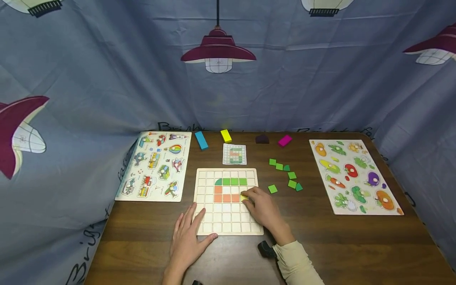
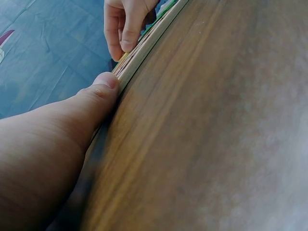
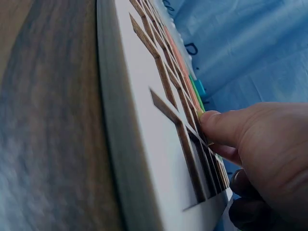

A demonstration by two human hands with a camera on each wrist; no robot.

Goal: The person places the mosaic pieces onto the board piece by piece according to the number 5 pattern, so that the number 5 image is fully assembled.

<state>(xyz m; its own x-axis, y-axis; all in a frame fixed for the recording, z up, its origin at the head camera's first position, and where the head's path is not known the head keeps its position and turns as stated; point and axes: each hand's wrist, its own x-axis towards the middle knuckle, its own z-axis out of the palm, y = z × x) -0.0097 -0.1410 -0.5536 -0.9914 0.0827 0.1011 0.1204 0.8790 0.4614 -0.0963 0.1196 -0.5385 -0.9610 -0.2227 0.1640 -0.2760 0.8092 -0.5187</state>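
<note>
A pale wooden grid board (image 1: 228,228) lies on the table in the head view. On it sit a dark green curved piece (image 1: 218,181), three green squares (image 1: 234,181) in a row, and several orange squares (image 1: 227,198) below. My right hand (image 1: 263,208) pinches a yellow piece (image 1: 244,197) at the right end of the lower orange row; the fingertips partly cover it. Fingers extended, my left hand (image 1: 187,241) rests at the board's left edge and lower left corner. In the left wrist view its thumb (image 2: 98,89) touches the board's edge.
Loose green pieces (image 1: 292,175) lie right of the board. Behind it are a pattern card (image 1: 234,154) and blue (image 1: 201,140), yellow (image 1: 226,135), black (image 1: 262,139) and magenta (image 1: 285,140) pieces. Picture boards flank it: vehicles (image 1: 153,166) left, vegetables (image 1: 356,178) right.
</note>
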